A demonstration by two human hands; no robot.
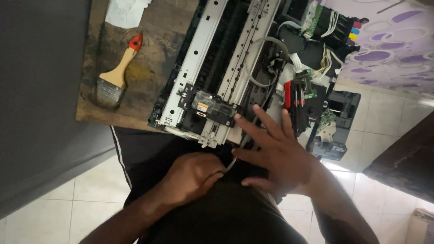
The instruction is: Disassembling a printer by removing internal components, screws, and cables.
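An opened printer chassis [217, 58] with metal rails lies on a worn wooden table [153, 54], overhanging its near edge. A black print-head carriage [210, 108] sits on the rails close to me. My left hand [192, 176] is closed low over my lap, pinching a thin grey cable or tool [231, 163] that runs up toward the printer's underside. My right hand [275, 151] hovers with fingers spread just below the carriage, fingertips near the printer's front edge, holding nothing.
A paintbrush [116, 74] with a wooden handle and red tip lies on the table's left, with a white cloth [126, 11] beyond it. Ink tanks and loose wiring [332, 27] sit at the printer's right. Black plastic parts [337, 122] rest by the tiled floor.
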